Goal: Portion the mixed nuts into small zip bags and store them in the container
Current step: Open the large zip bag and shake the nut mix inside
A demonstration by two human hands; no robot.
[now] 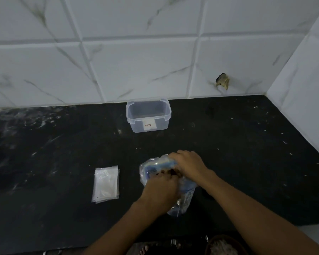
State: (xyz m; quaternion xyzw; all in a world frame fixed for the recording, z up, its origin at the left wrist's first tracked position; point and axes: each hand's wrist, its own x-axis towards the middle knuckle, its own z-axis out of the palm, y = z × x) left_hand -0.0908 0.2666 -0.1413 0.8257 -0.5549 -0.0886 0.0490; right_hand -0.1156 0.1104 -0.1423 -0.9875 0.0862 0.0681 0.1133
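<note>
On the black stone countertop, both of the person's hands work at a crumpled clear plastic bag with blue print that holds dark brown mixed nuts. The left hand has its fingers curled closed on the bag's near side, and the right hand grips the bag's far top edge with fingers bent over it. A flat stack of small clear zip bags lies just left of the hands. A clear rectangular plastic container without a lid stands farther back, near the white marble-veined tiled wall, apart from the bags.
</note>
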